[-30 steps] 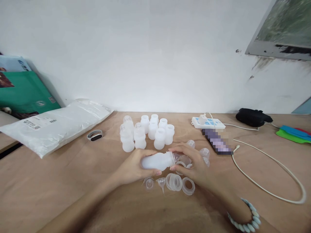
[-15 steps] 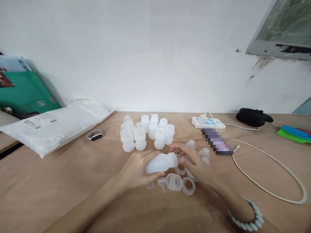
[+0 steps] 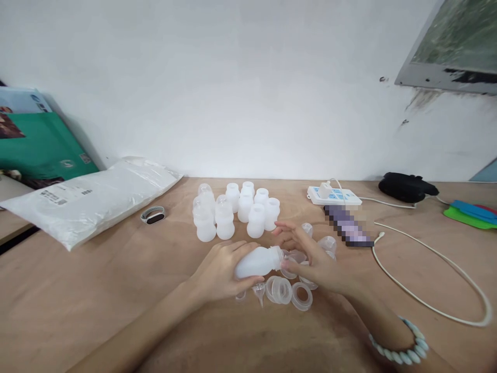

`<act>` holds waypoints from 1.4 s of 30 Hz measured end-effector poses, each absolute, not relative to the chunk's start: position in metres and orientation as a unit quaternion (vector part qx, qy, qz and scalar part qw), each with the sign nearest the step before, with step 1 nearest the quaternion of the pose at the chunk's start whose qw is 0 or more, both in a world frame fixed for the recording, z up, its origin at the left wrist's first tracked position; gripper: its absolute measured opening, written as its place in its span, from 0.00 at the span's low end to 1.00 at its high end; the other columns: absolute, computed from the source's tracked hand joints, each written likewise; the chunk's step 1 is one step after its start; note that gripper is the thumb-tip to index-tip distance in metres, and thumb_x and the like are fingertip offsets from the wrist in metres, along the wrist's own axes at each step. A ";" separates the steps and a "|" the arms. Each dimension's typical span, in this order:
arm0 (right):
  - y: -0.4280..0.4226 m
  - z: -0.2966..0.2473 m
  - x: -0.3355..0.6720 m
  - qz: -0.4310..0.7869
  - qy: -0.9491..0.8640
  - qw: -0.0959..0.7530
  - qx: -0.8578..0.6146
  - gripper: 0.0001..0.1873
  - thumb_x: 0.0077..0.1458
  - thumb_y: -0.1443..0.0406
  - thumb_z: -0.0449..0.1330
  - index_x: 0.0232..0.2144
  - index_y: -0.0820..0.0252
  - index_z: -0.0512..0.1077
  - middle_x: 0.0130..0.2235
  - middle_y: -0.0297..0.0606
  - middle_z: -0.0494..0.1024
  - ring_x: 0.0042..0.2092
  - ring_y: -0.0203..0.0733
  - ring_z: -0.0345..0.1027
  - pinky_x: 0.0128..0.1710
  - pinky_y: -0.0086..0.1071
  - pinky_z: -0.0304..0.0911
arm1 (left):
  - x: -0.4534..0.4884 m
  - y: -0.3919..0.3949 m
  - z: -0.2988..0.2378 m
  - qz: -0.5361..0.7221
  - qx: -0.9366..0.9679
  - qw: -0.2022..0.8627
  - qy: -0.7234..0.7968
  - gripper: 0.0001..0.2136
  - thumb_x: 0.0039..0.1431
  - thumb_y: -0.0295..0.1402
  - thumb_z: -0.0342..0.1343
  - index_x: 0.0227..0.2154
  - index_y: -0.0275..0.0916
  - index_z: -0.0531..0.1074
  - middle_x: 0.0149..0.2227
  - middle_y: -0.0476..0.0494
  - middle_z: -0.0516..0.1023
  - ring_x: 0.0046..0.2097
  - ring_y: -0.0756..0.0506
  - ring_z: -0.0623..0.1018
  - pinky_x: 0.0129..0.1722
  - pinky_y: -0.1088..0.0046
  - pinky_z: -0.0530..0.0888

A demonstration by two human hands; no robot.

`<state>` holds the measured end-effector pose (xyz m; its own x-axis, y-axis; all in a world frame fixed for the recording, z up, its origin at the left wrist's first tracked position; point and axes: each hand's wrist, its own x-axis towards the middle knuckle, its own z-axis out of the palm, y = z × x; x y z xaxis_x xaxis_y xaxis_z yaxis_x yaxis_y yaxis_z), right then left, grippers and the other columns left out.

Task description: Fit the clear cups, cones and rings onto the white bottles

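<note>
A white baby bottle lies tilted nearly level in my left hand, whose fingers and thumb wrap its body, with the neck pointing right. At the neck is a clear nipple, and my right hand is curved loosely around it. The right thumb rests near its base while the index finger is raised away; the exact contact is partly hidden. Below the bottle lie clear collar rings, a single ring and a loose nipple. Clear domed caps lie beyond my right hand.
Behind my hands stand several open white bottles and capped bottles. A white parcel and a fitness band are to the left. At right are a power strip, a blurred phone, a cable and a black case.
My right hand's fingers have spread and lifted slightly around the nipple, the thumb shifting down and showing more of it. My left hand keeps the bottle almost in place.
</note>
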<state>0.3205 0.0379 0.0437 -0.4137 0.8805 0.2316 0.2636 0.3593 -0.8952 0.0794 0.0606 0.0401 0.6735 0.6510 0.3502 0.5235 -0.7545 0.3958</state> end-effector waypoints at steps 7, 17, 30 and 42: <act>0.042 0.044 0.317 0.436 -0.675 0.370 -0.467 0.21 0.65 0.54 0.52 0.56 0.55 0.61 0.30 0.32 0.71 0.30 0.41 0.68 0.31 0.36 0.67 | 0.079 0.060 0.039 0.253 0.908 0.107 0.315 0.21 0.57 0.43 0.62 0.49 0.38 0.71 0.41 0.43 0.81 0.38 0.39 0.80 0.34 0.66 0.73; 0.039 0.043 0.320 0.402 -0.730 0.330 -0.443 0.14 0.62 0.55 0.58 0.45 0.56 0.69 0.35 0.36 0.76 0.39 0.45 0.71 0.40 0.40 0.68 | 0.080 0.060 0.038 0.285 0.908 0.093 0.294 0.20 0.56 0.42 0.64 0.48 0.38 0.70 0.39 0.44 0.81 0.36 0.41 0.80 0.33 0.68 0.73; 0.038 0.044 0.322 0.399 -0.722 0.344 -0.449 0.26 0.63 0.56 0.56 0.61 0.53 0.58 0.38 0.36 0.77 0.42 0.45 0.72 0.44 0.41 0.68 | 0.078 0.062 0.038 0.289 0.898 0.105 0.316 0.20 0.56 0.42 0.64 0.48 0.38 0.71 0.38 0.45 0.82 0.35 0.41 0.80 0.31 0.68 0.72; 0.041 0.043 0.319 0.341 -0.769 0.328 -0.429 0.18 0.65 0.53 0.52 0.36 0.59 0.72 0.35 0.38 0.78 0.36 0.43 0.70 0.37 0.36 0.65 | 0.080 0.058 0.041 0.281 0.909 0.106 0.290 0.22 0.57 0.44 0.62 0.50 0.39 0.70 0.41 0.43 0.82 0.38 0.40 0.81 0.34 0.66 0.73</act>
